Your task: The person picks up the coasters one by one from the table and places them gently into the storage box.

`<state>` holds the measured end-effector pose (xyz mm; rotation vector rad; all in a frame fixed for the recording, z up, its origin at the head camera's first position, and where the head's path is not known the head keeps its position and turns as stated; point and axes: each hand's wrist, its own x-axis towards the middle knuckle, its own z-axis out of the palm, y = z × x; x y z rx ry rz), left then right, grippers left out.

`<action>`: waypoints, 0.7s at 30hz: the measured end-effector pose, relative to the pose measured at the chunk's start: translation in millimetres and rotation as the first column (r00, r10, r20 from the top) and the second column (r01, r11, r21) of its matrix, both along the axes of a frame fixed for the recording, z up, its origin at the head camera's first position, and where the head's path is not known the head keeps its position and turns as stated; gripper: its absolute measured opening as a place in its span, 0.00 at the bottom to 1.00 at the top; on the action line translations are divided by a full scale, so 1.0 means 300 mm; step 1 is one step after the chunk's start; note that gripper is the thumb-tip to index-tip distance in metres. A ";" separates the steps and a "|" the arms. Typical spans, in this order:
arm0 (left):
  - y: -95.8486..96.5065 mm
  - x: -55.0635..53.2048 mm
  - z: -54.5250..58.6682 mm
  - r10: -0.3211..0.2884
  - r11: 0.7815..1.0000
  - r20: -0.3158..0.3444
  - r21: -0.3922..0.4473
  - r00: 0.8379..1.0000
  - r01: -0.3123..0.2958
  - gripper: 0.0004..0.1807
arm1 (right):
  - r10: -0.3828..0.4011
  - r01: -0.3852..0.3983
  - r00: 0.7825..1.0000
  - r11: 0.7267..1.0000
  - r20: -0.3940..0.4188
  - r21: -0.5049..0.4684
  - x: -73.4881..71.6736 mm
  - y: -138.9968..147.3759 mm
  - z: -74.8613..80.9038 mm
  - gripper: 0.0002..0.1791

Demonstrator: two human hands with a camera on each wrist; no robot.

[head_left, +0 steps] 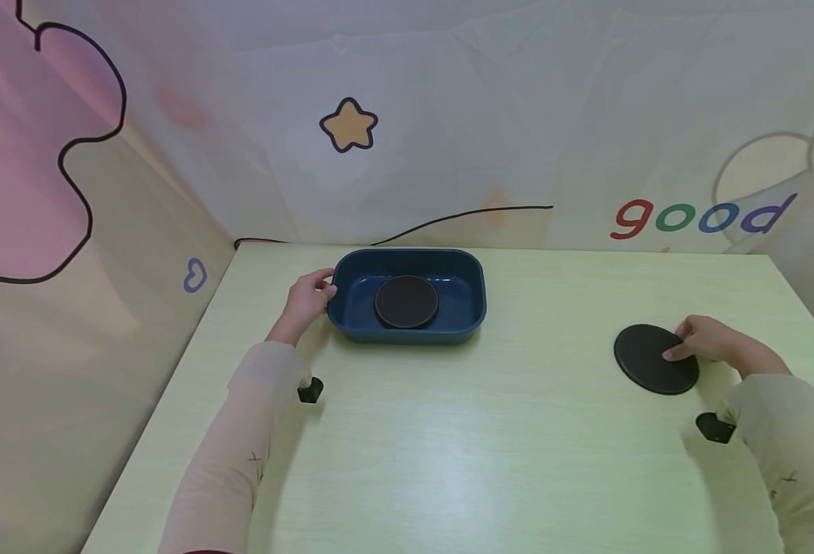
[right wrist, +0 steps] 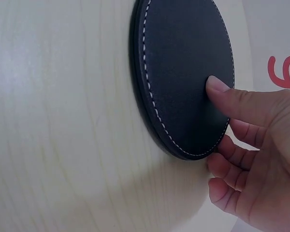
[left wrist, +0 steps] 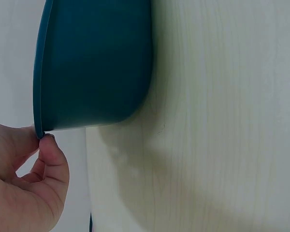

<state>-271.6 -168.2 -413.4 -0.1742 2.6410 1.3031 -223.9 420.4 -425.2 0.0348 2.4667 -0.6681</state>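
Observation:
A dark blue rectangular tub [head_left: 407,337] with rounded corners stands toward the back of the table. Inside it lies a round black coaster [head_left: 407,302]. My left hand [head_left: 308,300] pinches the tub's left rim between thumb and fingers; the left wrist view shows the tub's outer wall [left wrist: 96,63] close up. Off to the right, my right hand [head_left: 715,342] grips a second round black coaster [head_left: 645,358], thumb on top and fingers at the edge and underneath. White stitching runs round this coaster's border in the right wrist view.
The pale wood-grain table [head_left: 448,446] spreads between the arms and in front of the tub. A printed cloth backdrop [head_left: 448,115] rises behind it and along the left side. Small black wrist devices [head_left: 310,390] hang below both sleeves.

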 end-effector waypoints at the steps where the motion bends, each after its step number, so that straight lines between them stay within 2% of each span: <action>1: 0.000 0.000 0.000 -0.001 1.000 -0.001 0.002 1.000 0.001 0.23 | -0.003 0.003 1.000 1.000 0.000 -0.010 0.001 -0.003 0.003 0.36; 9: -0.001 0.003 0.003 -0.004 1.000 -0.006 0.014 1.000 0.004 0.23 | -0.019 0.020 1.000 0.998 0.006 -0.064 0.002 -0.020 0.028 0.32; 15: -0.002 0.005 0.003 -0.006 1.000 -0.008 0.024 1.000 0.007 0.23 | 0.002 -0.003 1.000 0.995 -0.016 -0.096 0.008 -0.032 0.052 0.24; 21: -0.002 0.004 0.003 -0.012 1.000 -0.012 0.021 1.000 0.012 0.23 | 0.006 -0.007 1.000 0.990 -0.003 -0.137 0.009 -0.044 0.082 0.17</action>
